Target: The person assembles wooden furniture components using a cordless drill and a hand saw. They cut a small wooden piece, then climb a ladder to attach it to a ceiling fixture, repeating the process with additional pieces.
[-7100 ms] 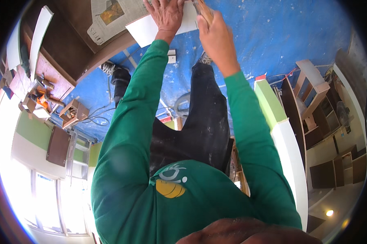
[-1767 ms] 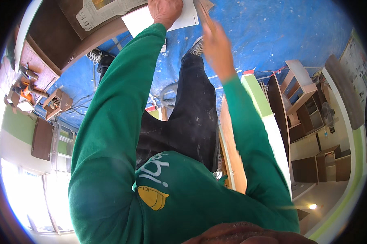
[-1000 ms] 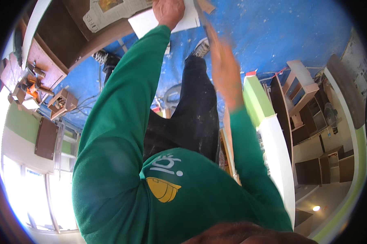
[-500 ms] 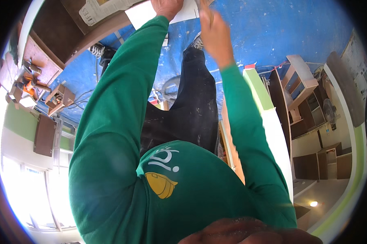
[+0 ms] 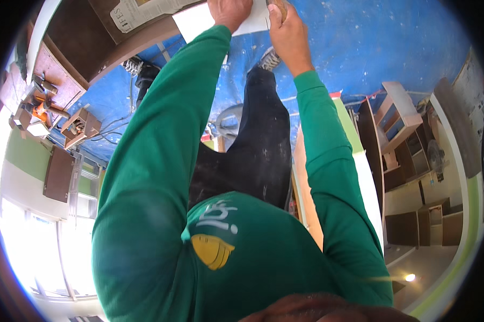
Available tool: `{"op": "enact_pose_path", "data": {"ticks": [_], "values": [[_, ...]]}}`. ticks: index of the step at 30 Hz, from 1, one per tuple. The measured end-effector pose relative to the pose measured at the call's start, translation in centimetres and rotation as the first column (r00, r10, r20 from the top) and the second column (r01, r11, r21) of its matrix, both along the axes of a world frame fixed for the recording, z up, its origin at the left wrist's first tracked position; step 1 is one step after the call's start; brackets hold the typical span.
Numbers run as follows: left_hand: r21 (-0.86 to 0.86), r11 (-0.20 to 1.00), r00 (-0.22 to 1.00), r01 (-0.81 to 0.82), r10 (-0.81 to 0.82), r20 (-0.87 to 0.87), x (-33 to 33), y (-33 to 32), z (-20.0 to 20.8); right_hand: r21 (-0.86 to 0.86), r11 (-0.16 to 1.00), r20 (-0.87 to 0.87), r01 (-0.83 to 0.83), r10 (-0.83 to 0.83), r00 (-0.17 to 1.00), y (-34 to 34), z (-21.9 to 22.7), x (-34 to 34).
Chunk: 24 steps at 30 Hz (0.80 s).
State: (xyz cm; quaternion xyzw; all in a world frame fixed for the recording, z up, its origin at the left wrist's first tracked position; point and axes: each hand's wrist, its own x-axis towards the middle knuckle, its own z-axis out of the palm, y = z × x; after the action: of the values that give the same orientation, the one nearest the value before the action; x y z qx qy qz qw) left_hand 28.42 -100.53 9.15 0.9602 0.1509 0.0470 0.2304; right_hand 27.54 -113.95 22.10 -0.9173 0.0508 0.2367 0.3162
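At the top edge, my left hand (image 5: 231, 12) is over a white flat panel (image 5: 192, 22); its fingers run out of the picture, so their grip is hidden. To its right, my right hand (image 5: 291, 43) is closed around the wooden handle of a tool (image 5: 279, 8). The tool's working end is cut off by the top edge, so its kind does not show. The white panel lies beneath both hands, against a brown board (image 5: 140, 38) at the upper left.
Blue sheeting (image 5: 354, 43) covers the floor. At left, a bench holds an orange power tool (image 5: 40, 111), beside a small wooden box (image 5: 81, 127). A pale open wooden frame (image 5: 402, 115) stands at right, near a fan (image 5: 436, 158). A printed sheet (image 5: 145, 15) lies upper left.
My right hand, blurred before, is now sharper and slightly higher and to the right. My left hand and the white panel appear a little further right, as the whole view has shifted slightly.
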Motion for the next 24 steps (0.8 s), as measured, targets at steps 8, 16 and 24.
{"op": "enact_pose_path", "data": {"ticks": [8, 16, 24], "values": [[0.030, 0.998, 0.998, -0.055, 0.055, 0.026, -0.2, 1.2, -1.0, -0.100, 0.995, -0.330, -0.007, -0.026, 0.944, -6.9, 25.4, -11.3], [0.066, 0.998, 0.999, -0.004, 0.001, 0.052, -0.4, 0.1, -0.5, -0.014, 0.999, -0.045, 0.037, -0.038, 0.998, 0.7, 1.0, 0.2], [0.057, 0.996, 0.994, -0.063, 0.057, 0.094, -0.3, 1.3, -0.4, -0.076, 0.995, -0.343, 0.063, -0.086, 0.935, -7.0, 26.7, -12.0]]}}
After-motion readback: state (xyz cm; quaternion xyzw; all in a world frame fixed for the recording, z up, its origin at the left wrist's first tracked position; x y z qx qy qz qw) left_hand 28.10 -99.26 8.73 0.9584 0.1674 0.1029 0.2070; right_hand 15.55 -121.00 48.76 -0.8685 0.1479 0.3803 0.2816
